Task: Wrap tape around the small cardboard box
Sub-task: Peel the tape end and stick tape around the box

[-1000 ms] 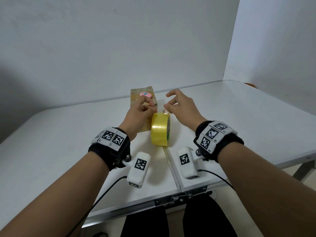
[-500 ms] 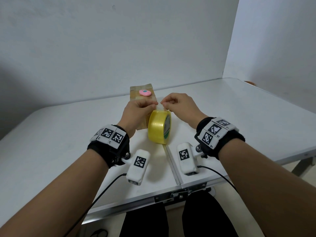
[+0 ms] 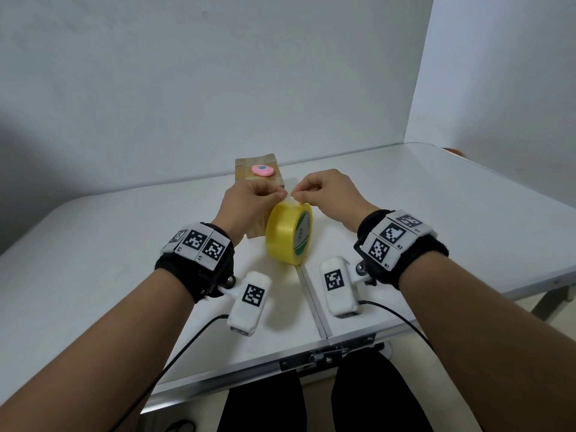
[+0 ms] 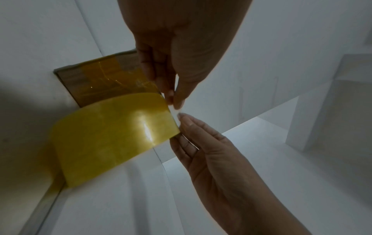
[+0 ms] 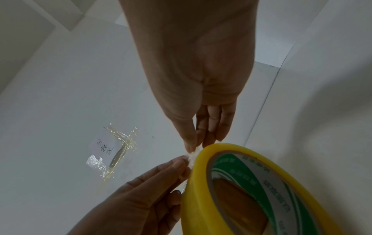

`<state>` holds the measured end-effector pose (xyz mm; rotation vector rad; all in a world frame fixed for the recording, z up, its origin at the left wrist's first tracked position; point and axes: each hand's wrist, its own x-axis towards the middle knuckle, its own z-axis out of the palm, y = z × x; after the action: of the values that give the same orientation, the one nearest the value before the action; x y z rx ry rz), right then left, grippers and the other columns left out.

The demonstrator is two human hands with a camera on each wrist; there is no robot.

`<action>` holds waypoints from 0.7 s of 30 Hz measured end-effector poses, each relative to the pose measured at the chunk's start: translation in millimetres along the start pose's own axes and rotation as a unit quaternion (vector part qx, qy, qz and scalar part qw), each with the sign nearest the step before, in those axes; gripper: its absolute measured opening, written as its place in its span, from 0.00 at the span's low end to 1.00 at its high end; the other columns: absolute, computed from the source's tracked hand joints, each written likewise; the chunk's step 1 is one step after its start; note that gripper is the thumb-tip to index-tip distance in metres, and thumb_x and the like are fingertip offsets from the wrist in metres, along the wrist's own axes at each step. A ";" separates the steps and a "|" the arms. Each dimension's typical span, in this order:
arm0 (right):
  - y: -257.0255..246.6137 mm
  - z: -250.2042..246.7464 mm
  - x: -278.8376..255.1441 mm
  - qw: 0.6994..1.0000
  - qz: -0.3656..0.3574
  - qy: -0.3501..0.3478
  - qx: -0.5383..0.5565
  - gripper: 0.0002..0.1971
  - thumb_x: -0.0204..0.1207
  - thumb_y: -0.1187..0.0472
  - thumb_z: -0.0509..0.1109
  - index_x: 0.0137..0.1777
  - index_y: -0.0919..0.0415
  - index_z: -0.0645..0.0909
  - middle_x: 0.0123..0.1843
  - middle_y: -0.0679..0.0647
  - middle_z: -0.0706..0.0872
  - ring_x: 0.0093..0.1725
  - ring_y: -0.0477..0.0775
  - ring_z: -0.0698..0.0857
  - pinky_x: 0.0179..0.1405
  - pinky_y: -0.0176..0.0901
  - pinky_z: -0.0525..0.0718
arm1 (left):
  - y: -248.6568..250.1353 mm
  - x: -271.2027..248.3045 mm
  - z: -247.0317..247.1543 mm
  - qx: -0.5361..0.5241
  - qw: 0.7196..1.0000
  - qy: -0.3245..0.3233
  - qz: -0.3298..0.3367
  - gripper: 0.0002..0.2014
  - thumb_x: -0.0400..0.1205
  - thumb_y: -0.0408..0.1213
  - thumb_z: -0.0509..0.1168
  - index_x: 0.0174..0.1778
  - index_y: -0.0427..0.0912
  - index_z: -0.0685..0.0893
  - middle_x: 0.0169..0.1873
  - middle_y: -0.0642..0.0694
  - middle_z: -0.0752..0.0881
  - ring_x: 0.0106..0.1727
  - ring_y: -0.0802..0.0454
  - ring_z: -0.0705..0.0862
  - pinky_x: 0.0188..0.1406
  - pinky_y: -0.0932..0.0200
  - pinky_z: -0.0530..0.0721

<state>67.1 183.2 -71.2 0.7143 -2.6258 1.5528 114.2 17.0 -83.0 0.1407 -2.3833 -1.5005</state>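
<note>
White table: both grips pinch tape roll beside box.

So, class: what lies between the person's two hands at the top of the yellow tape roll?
Only the tape's loose end, pinched between the left hand and right hand above the yellow tape roll; the left wrist view shows it best.

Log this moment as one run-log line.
phase: freeing tape end | left hand: pinching end | right hand: pinching end | roll: upright on table | box: behind roll
</note>
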 end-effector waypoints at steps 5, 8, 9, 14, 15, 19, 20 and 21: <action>0.8 -2.0 0.6 1.000 0.005 -0.007 0.002 0.06 0.74 0.61 0.72 0.47 0.60 0.89 0.44 0.51 0.88 0.48 0.50 0.85 0.55 0.42 0.84 | 0.4 1.8 -0.2 0.007 1.000 -0.015 -0.010 0.06 0.75 0.47 0.72 0.42 0.51 0.91 0.43 0.53 0.91 0.47 0.55 0.86 0.50 0.60 0.81; 1.6 -0.6 1.5 0.999 0.035 -0.022 0.025 0.05 0.75 0.60 0.72 0.46 0.60 0.87 0.52 0.55 0.89 0.55 0.58 0.87 0.61 0.51 0.86 | 0.4 2.3 -0.9 0.006 0.999 -0.033 -0.025 0.12 0.75 0.48 0.71 0.47 0.46 0.92 0.46 0.50 0.91 0.48 0.54 0.86 0.48 0.61 0.79; 1.4 0.3 1.7 0.998 0.045 -0.026 0.037 0.04 0.75 0.60 0.72 0.46 0.61 0.86 0.54 0.56 0.88 0.55 0.58 0.87 0.61 0.53 0.87 | 1.7 2.3 -1.1 0.003 0.999 -0.038 -0.032 0.12 0.75 0.48 0.71 0.48 0.45 0.91 0.46 0.50 0.90 0.48 0.54 0.85 0.48 0.62 0.79; -4.5 4.3 -1.1 0.986 0.083 -0.027 0.139 0.07 0.77 0.63 0.71 0.51 0.65 0.85 0.51 0.52 0.84 0.60 0.54 0.84 0.63 0.52 0.86 | 6.0 2.5 -1.2 -0.032 0.996 -0.050 -0.059 0.09 0.78 0.43 0.72 0.45 0.39 0.89 0.35 0.54 0.87 0.31 0.67 0.82 0.31 0.75 0.77; -4.3 5.1 -1.6 0.986 0.084 -0.024 0.144 0.11 0.77 0.61 0.71 0.57 0.65 0.84 0.56 0.53 0.83 0.63 0.55 0.83 0.63 0.51 0.86 | 5.7 2.4 -1.1 -0.037 0.996 -0.048 -0.060 0.09 0.78 0.42 0.72 0.44 0.39 0.89 0.33 0.54 0.86 0.27 0.68 0.81 0.27 0.76 0.76; -0.5 8.5 -2.8 0.985 0.143 -0.066 0.065 0.33 0.73 0.46 0.73 0.73 0.61 0.72 0.68 0.58 0.79 0.64 0.57 0.83 0.62 0.49 0.86 | 4.0 3.9 -1.6 -0.049 0.997 -0.029 -0.059 0.16 0.77 0.41 0.73 0.48 0.29 0.89 0.33 0.49 0.86 0.22 0.67 0.77 0.25 0.76 0.75; -0.7 9.5 -3.3 0.979 0.168 -0.095 0.060 0.33 0.73 0.45 0.73 0.72 0.64 0.73 0.68 0.60 0.81 0.64 0.59 0.84 0.63 0.50 0.85 | 3.8 4.0 -1.4 -0.052 0.997 -0.020 -0.060 0.16 0.77 0.40 0.73 0.49 0.28 0.89 0.33 0.48 0.85 0.21 0.68 0.77 0.24 0.75 0.75; -0.5 10.0 -3.3 0.973 0.184 -0.123 0.069 0.31 0.74 0.46 0.72 0.70 0.67 0.75 0.67 0.64 0.84 0.64 0.61 0.85 0.65 0.51 0.84 | 3.6 3.4 -0.9 -0.054 0.996 -0.010 -0.063 0.15 0.77 0.40 0.72 0.49 0.28 0.89 0.33 0.47 0.85 0.20 0.68 0.76 0.23 0.75 0.75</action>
<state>72.4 175.9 -76.6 0.4662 -2.9925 1.8635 111.6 16.9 -78.6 0.2565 -2.3411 -1.6919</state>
